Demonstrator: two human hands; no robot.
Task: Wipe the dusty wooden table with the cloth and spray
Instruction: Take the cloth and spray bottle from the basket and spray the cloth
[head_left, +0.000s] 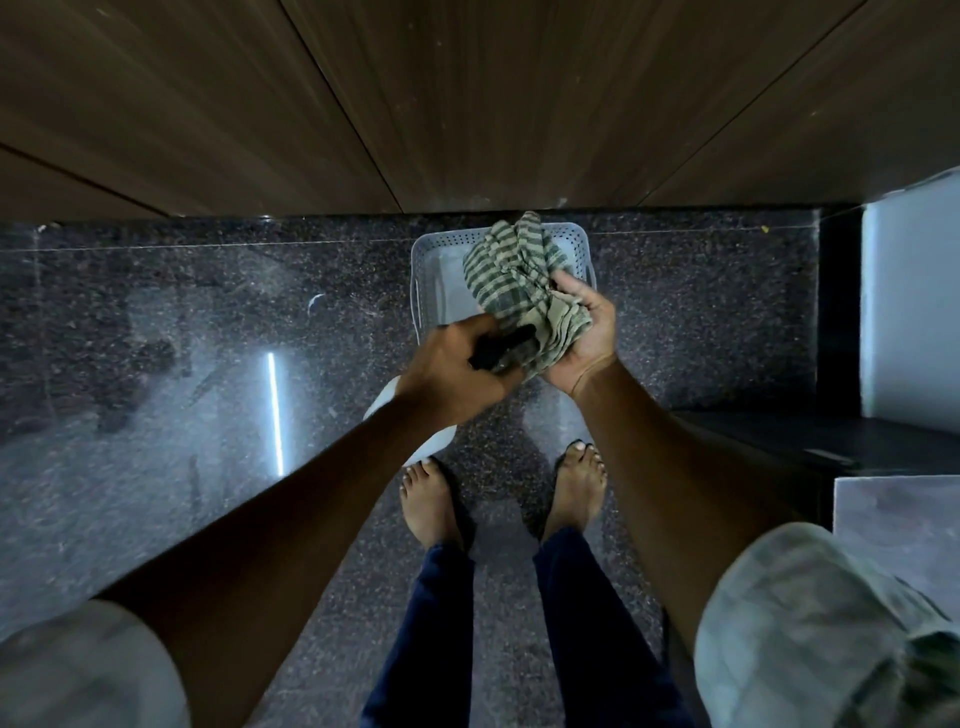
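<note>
A green-and-beige striped cloth (511, 280) is bunched in my right hand (584, 332), held up over the floor. My left hand (457, 369) grips a spray bottle: its black trigger head (506, 348) points at the cloth, and its white body (410, 421) shows below my wrist. The two hands are close together, nearly touching. A brown wooden surface (467, 104) fills the top of the view, ahead of me.
A pale perforated plastic basket (431, 260) stands on the dark speckled granite floor (182, 338), against the wooden surface and behind the cloth. My bare feet (431, 499) are below the hands. A dark low ledge (779, 436) and pale wall (909, 301) lie to the right.
</note>
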